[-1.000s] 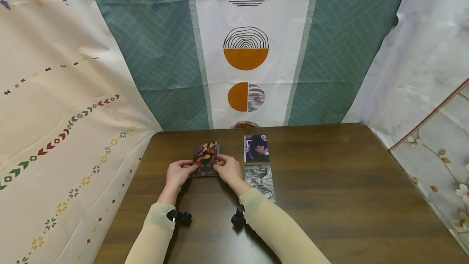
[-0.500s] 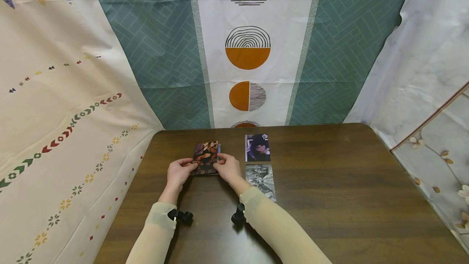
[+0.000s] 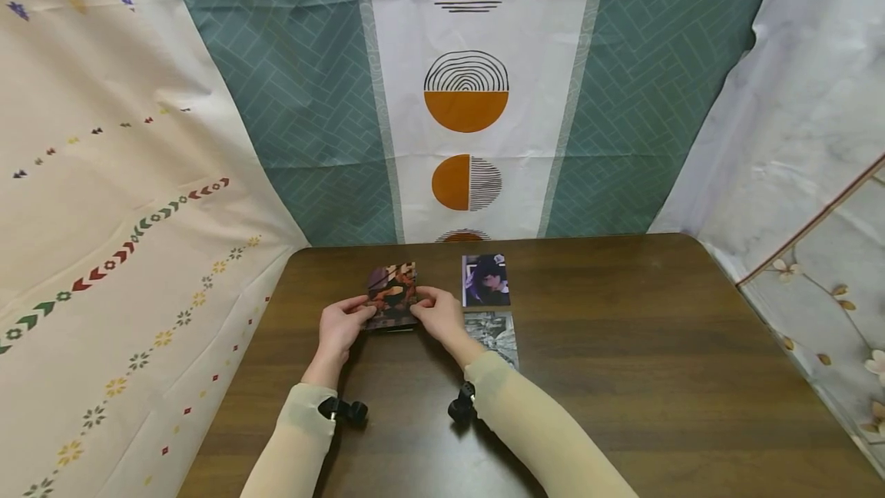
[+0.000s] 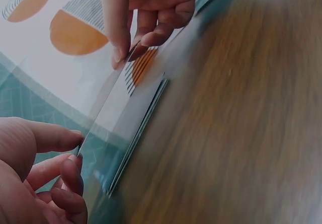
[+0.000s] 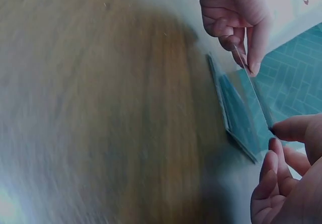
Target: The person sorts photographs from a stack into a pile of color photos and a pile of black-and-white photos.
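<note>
While my left hand [image 3: 338, 327] and right hand [image 3: 439, 317] pinch one photo [image 3: 392, 294] by its edges, a stack [image 4: 132, 133] lies beneath.

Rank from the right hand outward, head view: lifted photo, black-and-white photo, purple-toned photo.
1. Lifted photo: pinched by the right hand, on its left.
2. Black-and-white photo: flat on the table, just beside the wrist, to the right.
3. Purple-toned photo: farther back and to the right.
</note>
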{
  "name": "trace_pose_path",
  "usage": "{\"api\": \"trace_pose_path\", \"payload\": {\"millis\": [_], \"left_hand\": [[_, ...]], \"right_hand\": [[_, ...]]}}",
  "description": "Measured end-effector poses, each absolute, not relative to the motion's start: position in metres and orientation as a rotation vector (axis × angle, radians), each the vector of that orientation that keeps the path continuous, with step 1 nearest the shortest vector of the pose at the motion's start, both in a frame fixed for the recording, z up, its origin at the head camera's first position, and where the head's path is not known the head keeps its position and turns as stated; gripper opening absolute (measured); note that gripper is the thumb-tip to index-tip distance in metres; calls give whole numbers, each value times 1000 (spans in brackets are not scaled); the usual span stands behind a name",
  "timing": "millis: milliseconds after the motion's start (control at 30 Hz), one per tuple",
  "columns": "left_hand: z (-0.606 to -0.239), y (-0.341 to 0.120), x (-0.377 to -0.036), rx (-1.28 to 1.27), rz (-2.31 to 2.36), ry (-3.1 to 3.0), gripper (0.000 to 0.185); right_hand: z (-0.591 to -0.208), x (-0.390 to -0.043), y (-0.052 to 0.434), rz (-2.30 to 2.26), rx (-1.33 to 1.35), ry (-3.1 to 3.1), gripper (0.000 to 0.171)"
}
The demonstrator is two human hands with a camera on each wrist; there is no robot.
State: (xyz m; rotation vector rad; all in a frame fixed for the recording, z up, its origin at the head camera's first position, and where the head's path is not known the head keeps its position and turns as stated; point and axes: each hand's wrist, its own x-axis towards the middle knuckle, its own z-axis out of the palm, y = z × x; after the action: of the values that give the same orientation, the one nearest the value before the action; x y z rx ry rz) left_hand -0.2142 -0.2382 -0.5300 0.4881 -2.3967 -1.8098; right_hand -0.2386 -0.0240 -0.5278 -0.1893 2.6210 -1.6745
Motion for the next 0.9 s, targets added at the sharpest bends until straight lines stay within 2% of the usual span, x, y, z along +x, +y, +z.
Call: {"api": "trace_pose_path", "payload": {"millis": [500,900], "left_hand": [[-525,-183,-221,343,-1803,-2416,44],[-523,-134,-233,235,-1785,-2449,48]], "right_hand": [[-519,-252,35,-1567,-285,2678,44],[-517,-256,83,-1527,-247,2734,45]]}}
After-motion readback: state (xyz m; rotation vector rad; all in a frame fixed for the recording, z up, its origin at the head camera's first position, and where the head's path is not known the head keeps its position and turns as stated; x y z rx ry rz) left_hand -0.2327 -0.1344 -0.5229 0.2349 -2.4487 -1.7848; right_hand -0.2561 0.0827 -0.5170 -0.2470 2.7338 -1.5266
